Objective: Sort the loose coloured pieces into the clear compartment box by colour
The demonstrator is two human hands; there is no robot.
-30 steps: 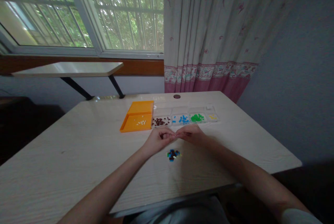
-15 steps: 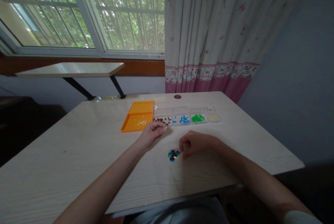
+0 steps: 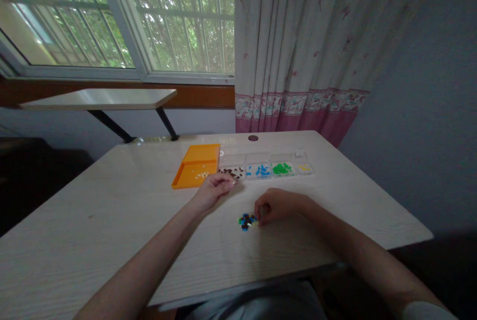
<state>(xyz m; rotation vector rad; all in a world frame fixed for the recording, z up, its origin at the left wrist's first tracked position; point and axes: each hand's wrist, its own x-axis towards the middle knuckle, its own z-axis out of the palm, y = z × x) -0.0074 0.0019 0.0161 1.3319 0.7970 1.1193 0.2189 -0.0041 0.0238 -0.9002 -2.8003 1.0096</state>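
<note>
A small cluster of blue, brown, green and pale pieces (image 3: 246, 220) lies flat on the table. At its right edge is my right hand (image 3: 278, 204), its thumb and forefinger curled into a pinch that touches the outer pieces. Whatever sits between those fingertips is too small to make out. My left hand (image 3: 213, 192) hovers just in front of the brown pieces (image 3: 234, 173), fingers pinched together. A tiny pale spot shows at its fingertips, but its kind is unclear.
An open orange case (image 3: 181, 176) holds white pieces (image 3: 202, 175). To its right, clear lidded trays hold brown, blue pieces (image 3: 263, 170), green pieces (image 3: 282, 168) and yellow pieces (image 3: 304, 167). A raised shelf (image 3: 100, 99) stands at the back left of the table (image 3: 112, 220).
My left hand has shifted very slightly left. The right hand has come down a little and left against the cluster's edge. The cluster looks the same.
</note>
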